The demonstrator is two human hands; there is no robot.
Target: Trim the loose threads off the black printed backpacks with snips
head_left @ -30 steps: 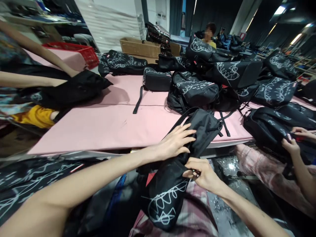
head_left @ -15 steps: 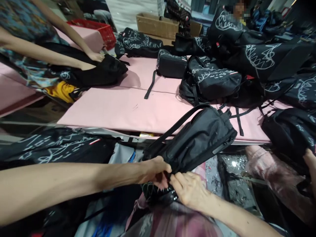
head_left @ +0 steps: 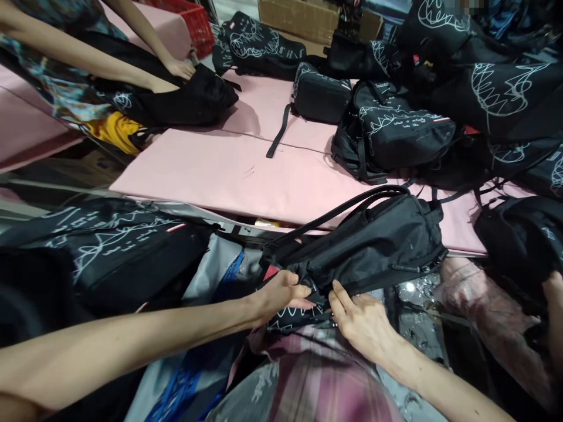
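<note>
A black backpack (head_left: 373, 246) lies tilted across my lap and the near edge of the pink table, its long strap arching over the upper side. My left hand (head_left: 285, 296) is closed on the backpack's near left end, thumb above the fingers. Beside it, my right hand (head_left: 358, 316) pinches the near lower edge of the same backpack, with the fingertips pressed on the cloth. Some white scribble print shows on the fabric beneath my left hand. The exact part under each fingertip is partly hidden.
Several black printed bags (head_left: 400, 126) are heaped at the right on the pink table (head_left: 211, 170). Another printed bag (head_left: 132, 252) lies at my left. Across the table a co-worker's hands (head_left: 180, 69) work on a black bag; another person's hand (head_left: 553, 293) shows at right.
The backpack has turned flatter and its far end has swung right. My right hand has moved slightly right, away from my left hand. The view has tipped downward.
</note>
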